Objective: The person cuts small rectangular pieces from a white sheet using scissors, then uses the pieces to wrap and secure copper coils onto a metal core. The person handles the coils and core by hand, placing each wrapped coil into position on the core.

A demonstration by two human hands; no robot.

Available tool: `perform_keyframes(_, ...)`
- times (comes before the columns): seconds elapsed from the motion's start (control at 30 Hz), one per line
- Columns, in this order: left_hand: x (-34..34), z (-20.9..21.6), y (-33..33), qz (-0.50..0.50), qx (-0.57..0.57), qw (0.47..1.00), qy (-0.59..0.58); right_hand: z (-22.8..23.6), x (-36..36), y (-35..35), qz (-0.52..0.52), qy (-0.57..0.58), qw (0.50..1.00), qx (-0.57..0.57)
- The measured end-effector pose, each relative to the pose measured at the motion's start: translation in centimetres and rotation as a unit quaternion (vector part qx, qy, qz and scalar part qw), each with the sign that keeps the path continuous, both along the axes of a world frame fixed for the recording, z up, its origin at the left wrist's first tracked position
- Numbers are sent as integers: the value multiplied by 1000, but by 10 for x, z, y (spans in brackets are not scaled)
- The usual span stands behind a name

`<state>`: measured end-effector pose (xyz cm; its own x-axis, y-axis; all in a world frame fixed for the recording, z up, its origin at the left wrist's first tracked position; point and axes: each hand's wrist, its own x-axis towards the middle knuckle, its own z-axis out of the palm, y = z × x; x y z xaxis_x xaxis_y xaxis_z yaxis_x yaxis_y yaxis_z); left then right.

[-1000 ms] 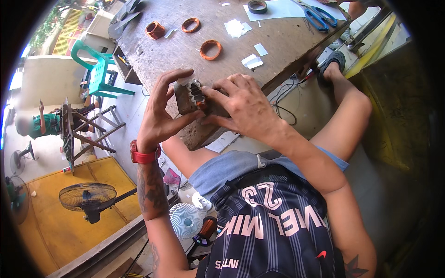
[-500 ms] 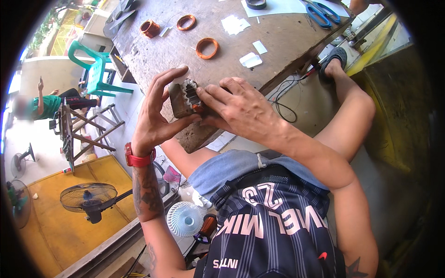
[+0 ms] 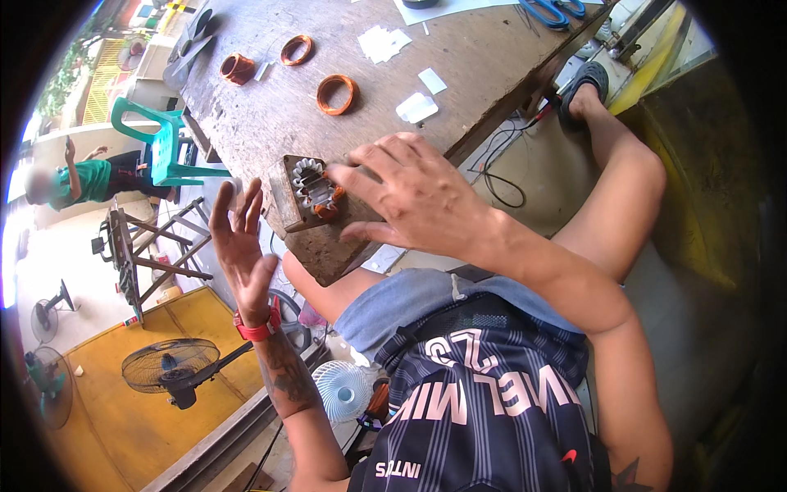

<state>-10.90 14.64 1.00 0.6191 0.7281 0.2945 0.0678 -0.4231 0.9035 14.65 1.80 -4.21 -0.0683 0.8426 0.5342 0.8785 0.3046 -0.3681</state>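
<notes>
A square motor stator core [image 3: 288,197] sits near the corner of the wooden table [image 3: 270,115]. White paper liners [image 3: 308,174] stick up from its slots, and a copper winding [image 3: 328,210] shows on its right side. My left hand [image 3: 243,238] is raised to the left of the stator, apart from it, fingers spread and holding nothing. Just right of the stator is my right hand [image 3: 414,193], thumb and fingers apart with nothing between them; whether a fingertip touches the liners I cannot tell. Farther back lie copper wire coils [image 3: 337,94].
White paper pieces [image 3: 384,44] and blue-handled scissors [image 3: 551,11] lie on the table. A black cable [image 3: 502,176] hangs by its right edge. To the left are a green plastic chair [image 3: 160,143], a black fan [image 3: 170,365] and a person in green [image 3: 86,179].
Both hands have let go of the stator, which now rests on the table. My left hand has drawn back left and down, and the view has shifted slightly.
</notes>
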Motion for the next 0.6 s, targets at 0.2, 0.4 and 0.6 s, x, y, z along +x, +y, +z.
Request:
perform_keyframes(0.2, 34, 15, 6, -92, 126, 979, 129, -2, -8, 0, 16, 15, 999, 27)
perform_keyframes(0.4, 47, 36, 14, -82, -73, 993, 49, 5, 2, -5, 31, 70, 997, -3)
perform_keyframes(0.6, 51, 33, 42, -64, -1, 993, 102, 10, 9, 6, 25, 86, 996, -13)
